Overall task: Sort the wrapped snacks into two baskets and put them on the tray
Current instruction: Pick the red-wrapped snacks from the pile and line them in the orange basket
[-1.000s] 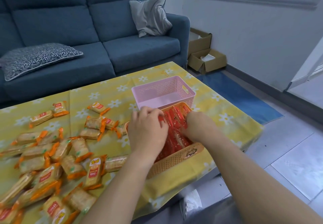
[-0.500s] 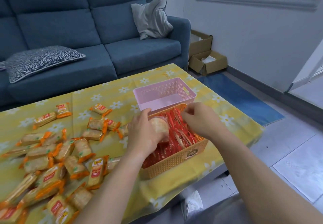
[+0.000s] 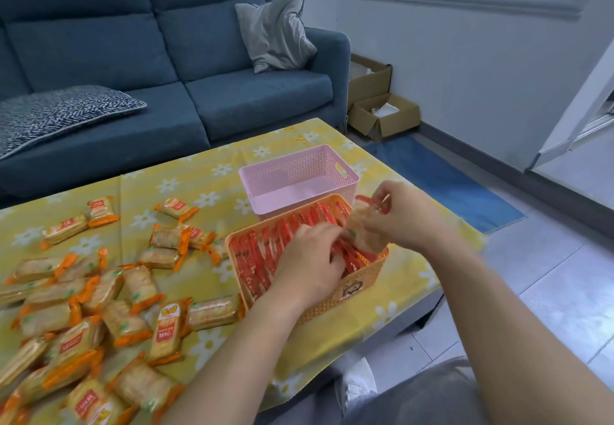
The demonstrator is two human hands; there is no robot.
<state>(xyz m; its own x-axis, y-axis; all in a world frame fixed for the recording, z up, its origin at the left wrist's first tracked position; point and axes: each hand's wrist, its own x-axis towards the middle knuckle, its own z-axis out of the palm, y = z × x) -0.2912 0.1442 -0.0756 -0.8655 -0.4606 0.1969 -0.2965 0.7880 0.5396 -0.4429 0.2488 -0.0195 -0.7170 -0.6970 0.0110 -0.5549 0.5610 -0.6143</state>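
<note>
The right hand (image 3: 403, 217), raised over the orange woven plastic basket's (image 3: 332, 305) 2 o'clock corner, pinches a red-wrapped cracker pack (image 3: 365, 230) in curled fingers, while the left hand (image 3: 309, 265) reaches palm-down among the basket's red packets (image 3: 262, 252), its grip untellable.

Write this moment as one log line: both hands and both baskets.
right hand: holds snack over orange basket | left hand: among red packs in it | pink basket: looks empty
</note>
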